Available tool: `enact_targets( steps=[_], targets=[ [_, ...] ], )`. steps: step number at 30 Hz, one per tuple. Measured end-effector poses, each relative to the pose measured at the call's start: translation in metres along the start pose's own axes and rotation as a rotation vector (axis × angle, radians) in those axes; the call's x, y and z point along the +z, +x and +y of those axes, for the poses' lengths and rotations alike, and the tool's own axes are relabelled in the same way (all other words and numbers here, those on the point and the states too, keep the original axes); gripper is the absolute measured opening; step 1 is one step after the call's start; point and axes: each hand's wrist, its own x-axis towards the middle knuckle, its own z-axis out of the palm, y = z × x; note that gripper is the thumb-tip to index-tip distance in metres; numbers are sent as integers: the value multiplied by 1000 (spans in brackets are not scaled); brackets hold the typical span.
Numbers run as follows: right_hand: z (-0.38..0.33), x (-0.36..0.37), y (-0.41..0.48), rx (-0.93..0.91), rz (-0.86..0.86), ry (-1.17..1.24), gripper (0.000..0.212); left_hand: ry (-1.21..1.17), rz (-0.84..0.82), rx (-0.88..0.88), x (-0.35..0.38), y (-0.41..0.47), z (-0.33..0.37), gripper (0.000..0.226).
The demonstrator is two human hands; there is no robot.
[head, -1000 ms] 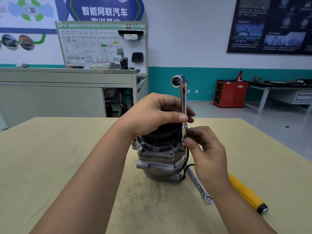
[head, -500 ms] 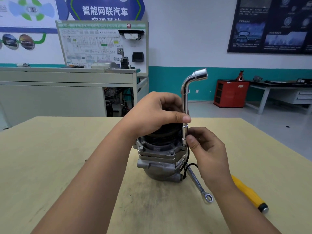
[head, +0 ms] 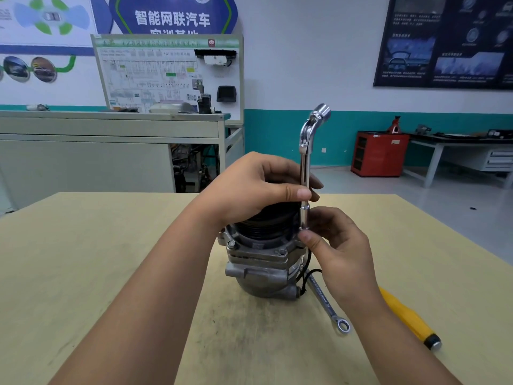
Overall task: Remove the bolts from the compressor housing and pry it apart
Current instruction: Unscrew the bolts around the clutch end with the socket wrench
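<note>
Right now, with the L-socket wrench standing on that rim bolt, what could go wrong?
1. The socket wrench stands upright, pinched only by the left hand and steadied at its socket by the right hand's fingertips; it could slip off the bolt.
2. The compressor stands on end, unclamped, on the table; turning force may tip it.
3. The spanner and the yellow-handled screwdriver lie beside its base and could get knocked.

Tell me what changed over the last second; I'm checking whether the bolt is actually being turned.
The L-shaped socket wrench has rotated about its upright shaft: its bent top end faced the camera, then swung round to the right and away. Both hands kept their grip, the left hand on the shaft above the compressor, the right hand at the lower socket. The compressor, combination wrench and yellow screwdriver stayed put.
</note>
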Motion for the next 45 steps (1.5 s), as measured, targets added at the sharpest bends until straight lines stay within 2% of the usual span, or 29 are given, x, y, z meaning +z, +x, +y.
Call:
enact_targets(
  steps=[3,6,15,18,21,23,25,27,36,40,42,45],
  targets=[
    [0,0,0,4,-10,12,38,-23,-15,2,-2,-1,-2,20],
    [1,-1,0,-8,-13,25,42,-30,2,-5,-2,0,-1,13],
    [0,-2,2,-88,-55,-12,24,47,85,-32,2,0,1,10],
    [-1,-2,1,-91,-51,-7,14,83,110,-6,3,0,1,26],
    [2,-1,-2,-40,-42,-23,27,114,111,-1,5,1,2,36],
    [2,0,-2,-15,-25,-26,33,114,105,-1,4,1,1,31],
    [1,-1,-1,-2,-11,0,37,96,91,-1,3,2,-1,15],
    [1,-2,-1,-1,-8,17,37,72,73,3,1,2,-1,8],
    [3,-7,3,-13,-2,-2,37,20,-4,-7,-1,1,-3,19],
    [1,-4,2,-30,-12,2,18,58,45,-24,1,3,-1,5],
    [0,-1,1,-26,-21,14,14,75,77,-20,2,2,0,10],
    [0,2,-1,-49,-2,-22,22,72,90,-23,2,1,1,18]
  ],
)
